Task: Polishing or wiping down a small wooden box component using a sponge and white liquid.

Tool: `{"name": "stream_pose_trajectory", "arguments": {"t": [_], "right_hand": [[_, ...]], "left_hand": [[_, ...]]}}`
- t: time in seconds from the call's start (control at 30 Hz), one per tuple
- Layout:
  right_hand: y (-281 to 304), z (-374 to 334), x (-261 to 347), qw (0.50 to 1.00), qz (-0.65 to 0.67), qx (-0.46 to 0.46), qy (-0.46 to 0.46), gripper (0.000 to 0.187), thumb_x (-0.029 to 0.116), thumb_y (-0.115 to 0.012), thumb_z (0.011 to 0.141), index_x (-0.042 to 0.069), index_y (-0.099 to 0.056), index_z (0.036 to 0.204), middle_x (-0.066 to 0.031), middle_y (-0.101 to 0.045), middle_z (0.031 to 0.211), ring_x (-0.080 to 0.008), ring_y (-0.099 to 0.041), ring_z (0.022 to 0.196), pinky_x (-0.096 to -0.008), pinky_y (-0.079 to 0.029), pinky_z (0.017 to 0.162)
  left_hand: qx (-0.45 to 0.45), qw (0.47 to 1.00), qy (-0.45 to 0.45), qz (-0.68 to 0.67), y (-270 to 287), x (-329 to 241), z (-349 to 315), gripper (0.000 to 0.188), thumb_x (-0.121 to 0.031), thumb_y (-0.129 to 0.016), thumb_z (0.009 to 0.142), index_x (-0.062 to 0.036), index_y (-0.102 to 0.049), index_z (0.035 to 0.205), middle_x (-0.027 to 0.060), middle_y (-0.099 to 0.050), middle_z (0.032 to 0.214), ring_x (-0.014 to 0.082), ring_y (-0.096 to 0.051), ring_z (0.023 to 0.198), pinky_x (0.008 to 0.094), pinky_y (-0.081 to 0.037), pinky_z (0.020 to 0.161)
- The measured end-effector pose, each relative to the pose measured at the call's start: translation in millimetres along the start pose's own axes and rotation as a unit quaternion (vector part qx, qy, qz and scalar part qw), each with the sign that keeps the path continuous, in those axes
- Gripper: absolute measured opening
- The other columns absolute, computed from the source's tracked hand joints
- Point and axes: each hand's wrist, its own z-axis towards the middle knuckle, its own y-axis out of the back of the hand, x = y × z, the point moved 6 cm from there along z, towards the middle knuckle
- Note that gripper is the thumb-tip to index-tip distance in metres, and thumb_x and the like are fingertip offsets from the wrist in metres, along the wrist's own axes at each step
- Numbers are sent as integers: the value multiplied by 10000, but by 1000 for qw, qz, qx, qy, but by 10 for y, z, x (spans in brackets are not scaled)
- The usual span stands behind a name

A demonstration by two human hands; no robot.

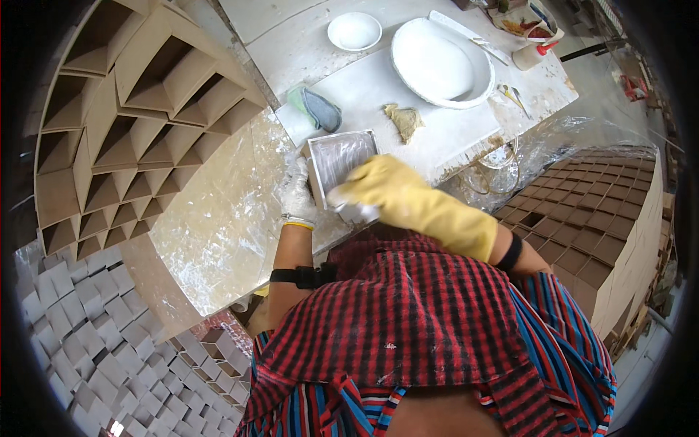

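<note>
A small square open box (346, 156) sits at the table's near edge, its inside coated with wet, streaky whitish paint. My left hand (295, 191), in a white-smeared thin glove, is closed on the box's left wall. My right hand (375, 188), in a yellow rubber glove, is closed at the box's near right corner. Its fingertips are white with paint, and something whitish shows beneath them, too hidden to name. Just beyond the box lie a blue-green sponge pad (317, 109) and a crumpled tan cloth (404, 122).
A large basin of white paint (444, 65) stands at the back with a flat brush (466, 35) across its rim. Nearby are a white bowl (354, 32) and a red-capped bottle (535, 54). Brown boxes (160, 73) are stacked left, white ones (102, 335) below, more (582, 211) right.
</note>
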Motion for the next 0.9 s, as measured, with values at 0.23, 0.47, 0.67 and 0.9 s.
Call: {"name": "stream_pose_trajectory", "arguments": {"t": [0.23,0.47,0.67,0.9], "right_hand": [[-85,-74,-4,941,-326,31,82,140,177,-563,818,87,-670,824,-67,-565,662,-207,-564,601,-318,-464,568],[272,-413,-40,990,-77,-72,-98,57,45,-589,729,73,-638,729,-54,-613,693,-178,-599,621,-299,-475,566],[381,-556,-369,944,-294,-141,53,170,17,-612,721,112,-689,839,-63,-604,676,-164,-594,630,-277,-469,564],[793,-690,-349,963,-29,-267,-10,357,-158,-544,769,84,-659,1005,-32,-644,897,-120,-588,769,-232,-482,685]], "left_hand": [[-23,1000,3,4,-266,-151,-149,389,-285,-546,940,-48,-524,1248,57,-564,1191,177,-524,1068,323,-428,938],[-45,998,35,-40,-198,-89,-167,409,-249,-557,938,-27,-508,1278,34,-553,1218,153,-522,1084,295,-440,929],[-62,990,63,-110,-183,5,-237,414,-294,-591,906,-39,-542,1228,84,-591,1181,219,-572,1056,377,-486,906],[84,956,44,-279,-348,-259,-317,403,-282,-557,902,-36,-544,1221,116,-606,1164,266,-580,1057,416,-474,939]]}}
